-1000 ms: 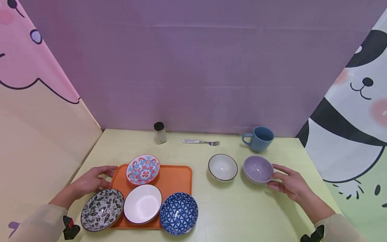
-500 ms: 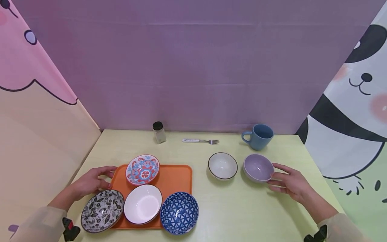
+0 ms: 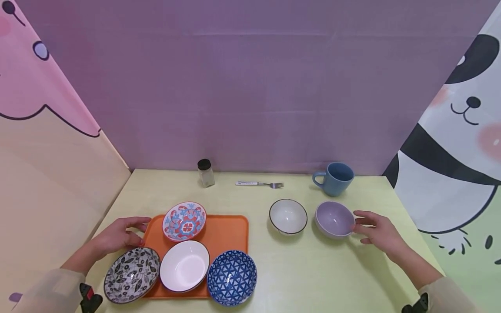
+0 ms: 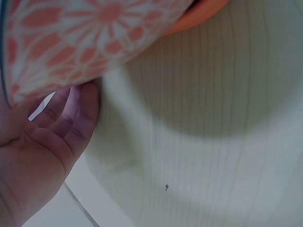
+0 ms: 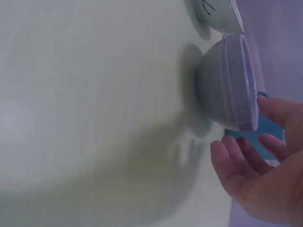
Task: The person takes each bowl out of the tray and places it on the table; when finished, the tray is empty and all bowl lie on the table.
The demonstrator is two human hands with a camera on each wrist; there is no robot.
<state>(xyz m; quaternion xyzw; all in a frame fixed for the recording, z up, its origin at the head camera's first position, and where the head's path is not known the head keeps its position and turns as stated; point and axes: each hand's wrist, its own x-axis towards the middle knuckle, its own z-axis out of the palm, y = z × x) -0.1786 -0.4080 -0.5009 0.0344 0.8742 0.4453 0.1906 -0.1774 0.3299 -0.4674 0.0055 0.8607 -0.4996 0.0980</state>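
Observation:
In the head view, my right hand (image 3: 377, 230) is at the right side of a purple bowl (image 3: 334, 219), fingers spread and loosely bent. The right wrist view shows the right hand (image 5: 265, 170) not gripping the bowl (image 5: 220, 85); the thumb tip is at its rim. My left hand (image 3: 117, 237) lies by the left edge of an orange tray (image 3: 228, 226), just above a black-and-white floral bowl (image 3: 132, 274). In the left wrist view, the left hand (image 4: 52, 137) has relaxed fingers beside a red-and-white patterned bowl wall (image 4: 90, 38), which hides part of it.
A red-and-blue patterned bowl (image 3: 185, 221), a white bowl (image 3: 185, 265) and a blue triangle-patterned bowl (image 3: 232, 278) are on or over the tray. Right of it stands a dark-rimmed white bowl (image 3: 288, 216). Behind are a black-capped jar (image 3: 206, 174), fork (image 3: 260, 184) and blue mug (image 3: 334, 179).
My right hand has drawn slightly away to the right from the purple bowl, its fingers loosening. The left hand and the bowls stay about where they were.

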